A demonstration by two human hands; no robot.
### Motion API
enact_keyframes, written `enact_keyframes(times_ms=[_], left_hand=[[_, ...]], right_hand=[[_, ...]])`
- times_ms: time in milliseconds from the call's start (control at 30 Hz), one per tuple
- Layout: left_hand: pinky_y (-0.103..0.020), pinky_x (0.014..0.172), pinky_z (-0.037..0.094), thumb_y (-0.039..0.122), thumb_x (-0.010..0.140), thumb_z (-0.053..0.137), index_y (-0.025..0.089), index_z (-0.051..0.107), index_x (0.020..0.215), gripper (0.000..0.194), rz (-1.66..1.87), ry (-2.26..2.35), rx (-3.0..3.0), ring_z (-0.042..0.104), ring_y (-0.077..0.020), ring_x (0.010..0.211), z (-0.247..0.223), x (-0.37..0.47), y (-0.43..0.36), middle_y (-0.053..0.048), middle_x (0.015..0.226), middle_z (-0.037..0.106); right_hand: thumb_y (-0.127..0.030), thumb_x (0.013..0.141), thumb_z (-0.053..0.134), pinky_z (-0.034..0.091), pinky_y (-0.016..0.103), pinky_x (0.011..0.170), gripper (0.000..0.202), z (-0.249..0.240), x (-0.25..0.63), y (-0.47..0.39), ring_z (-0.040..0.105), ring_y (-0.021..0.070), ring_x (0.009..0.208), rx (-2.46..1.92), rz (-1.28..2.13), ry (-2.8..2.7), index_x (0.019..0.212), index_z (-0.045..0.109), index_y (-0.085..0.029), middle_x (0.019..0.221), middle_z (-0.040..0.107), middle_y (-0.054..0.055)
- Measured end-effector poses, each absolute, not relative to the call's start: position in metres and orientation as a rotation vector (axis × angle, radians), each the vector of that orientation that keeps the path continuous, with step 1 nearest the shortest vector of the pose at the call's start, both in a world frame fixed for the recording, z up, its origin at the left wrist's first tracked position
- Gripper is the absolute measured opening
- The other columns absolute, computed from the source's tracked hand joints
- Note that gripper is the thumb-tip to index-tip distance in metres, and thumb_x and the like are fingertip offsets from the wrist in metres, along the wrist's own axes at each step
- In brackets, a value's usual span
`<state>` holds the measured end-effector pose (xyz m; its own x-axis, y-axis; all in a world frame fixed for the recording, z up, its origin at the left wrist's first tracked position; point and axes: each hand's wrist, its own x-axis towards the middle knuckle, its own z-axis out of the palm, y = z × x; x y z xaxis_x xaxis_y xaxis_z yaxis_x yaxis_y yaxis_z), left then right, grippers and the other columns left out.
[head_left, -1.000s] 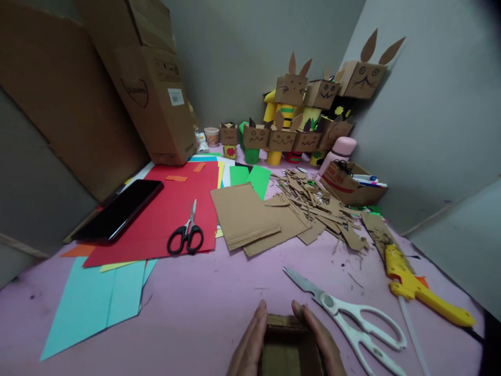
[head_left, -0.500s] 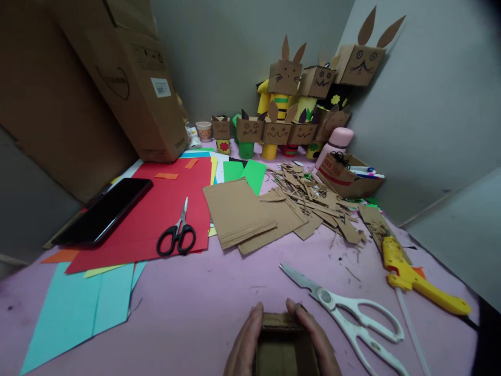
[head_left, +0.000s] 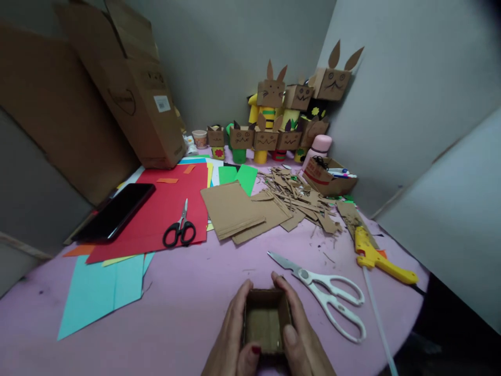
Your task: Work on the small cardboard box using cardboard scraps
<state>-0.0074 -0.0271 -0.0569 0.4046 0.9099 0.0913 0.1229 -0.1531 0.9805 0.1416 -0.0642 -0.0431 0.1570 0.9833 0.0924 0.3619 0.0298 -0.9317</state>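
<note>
your left hand (head_left: 230, 334) and right hand (head_left: 305, 337) have their fingers closed around a small cardboard box (head_left: 263, 324); its walls stand, its top is open, without ears.

Left hand (head_left: 235, 331) and right hand (head_left: 299, 329) cupped, facing inward

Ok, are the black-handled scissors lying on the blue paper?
No, the black-handled scissors lie on the red paper, away from the light blue paper.
</note>
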Motion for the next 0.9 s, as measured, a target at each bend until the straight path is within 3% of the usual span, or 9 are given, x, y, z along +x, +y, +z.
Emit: enact_keyframes(times_ms=[133, 300, 400, 500, 567, 633, 767, 900], left_hand=[[-0.047, 0.115, 0.020, 0.056, 0.089, 0.037, 0.034, 0.026, 0.143, 0.059, 0.848, 1.015, 1.545, 0.027, -0.0259, 0.139, -0.046, -0.008, -0.026, 0.000, 0.153, 0.029], [-0.046, 0.115, 0.015, 0.054, 0.089, 0.038, 0.028, 0.025, 0.145, 0.063, 0.852, 0.980, 1.582, 0.022, -0.0258, 0.140, -0.040, -0.011, -0.023, -0.002, 0.154, 0.026], [-0.042, 0.116, 0.008, 0.052, 0.092, 0.033, 0.027, 0.015, 0.147, 0.063, 0.776, 0.966, 1.658, 0.011, -0.0201, 0.143, -0.043, -0.014, -0.022, 0.002, 0.157, 0.014], [-0.041, 0.116, 0.001, 0.055, 0.089, 0.040, 0.025, 0.021, 0.146, 0.067, 0.814, 0.939, 1.558, 0.006, -0.0189, 0.144, -0.045, -0.013, -0.020, 0.001, 0.157, 0.012], [-0.041, 0.117, 0.001, 0.058, 0.082, 0.051, 0.027, 0.030, 0.143, 0.072, 0.940, 0.927, 1.278, 0.011, -0.0212, 0.143, -0.045, -0.011, -0.017, -0.002, 0.155, 0.022], [-0.043, 0.117, 0.010, 0.062, 0.081, 0.050, 0.030, 0.029, 0.143, 0.073, 1.075, 0.922, 0.988, 0.022, -0.0226, 0.141, -0.043, -0.009, -0.014, -0.005, 0.151, 0.033], [-0.041, 0.114, 0.024, 0.061, 0.090, 0.027, 0.027, 0.016, 0.145, 0.065, 1.206, 0.918, 0.767, 0.038, -0.0203, 0.134, -0.040, -0.008, -0.011, -0.012, 0.148, 0.037], [-0.037, 0.113, 0.024, 0.058, 0.090, 0.034, 0.022, 0.024, 0.141, 0.063, 1.235, 0.857, 0.746, 0.041, -0.0201, 0.132, -0.043, -0.011, -0.011, -0.016, 0.143, 0.043]], right_hand=[[-0.066, 0.090, 0.020, 0.015, 0.046, 0.115, 0.067, -0.029, 0.156, -0.069, 0.014, 0.0192, 0.142, -1.429, 0.995, -1.359, 0.146, 0.021, -0.029, 0.155, 0.021, -0.001], [-0.062, 0.092, 0.015, 0.008, 0.047, 0.116, 0.066, 0.009, 0.165, -0.067, 0.007, 0.0161, 0.143, -1.518, 0.831, -1.397, 0.149, 0.007, -0.028, 0.157, 0.009, -0.002], [-0.057, 0.094, 0.014, 0.010, 0.049, 0.116, 0.067, 0.037, 0.153, -0.051, 0.008, 0.0185, 0.143, -1.551, 0.668, -1.716, 0.149, 0.006, -0.019, 0.157, 0.011, 0.005], [-0.047, 0.097, 0.019, 0.016, 0.051, 0.114, 0.062, 0.048, 0.137, -0.030, 0.018, 0.0251, 0.141, -1.625, 0.483, -2.065, 0.147, 0.018, -0.010, 0.153, 0.025, 0.015], [-0.042, 0.098, 0.023, 0.022, 0.055, 0.110, 0.058, 0.043, 0.129, -0.018, 0.030, 0.0303, 0.136, -1.674, 0.429, -2.184, 0.143, 0.031, -0.007, 0.145, 0.040, 0.019], [-0.040, 0.097, 0.027, 0.024, 0.059, 0.108, 0.055, 0.035, 0.125, -0.012, 0.034, 0.0330, 0.134, -1.686, 0.403, -2.222, 0.141, 0.036, -0.007, 0.141, 0.045, 0.020], [-0.040, 0.097, 0.029, 0.026, 0.061, 0.104, 0.055, 0.027, 0.122, -0.012, 0.035, 0.0351, 0.133, -1.686, 0.344, -2.250, 0.140, 0.036, -0.007, 0.141, 0.046, 0.020], [-0.039, 0.097, 0.029, 0.027, 0.060, 0.103, 0.055, 0.029, 0.120, -0.014, 0.036, 0.0344, 0.132, -1.698, 0.293, -2.275, 0.140, 0.036, -0.006, 0.140, 0.047, 0.020]])
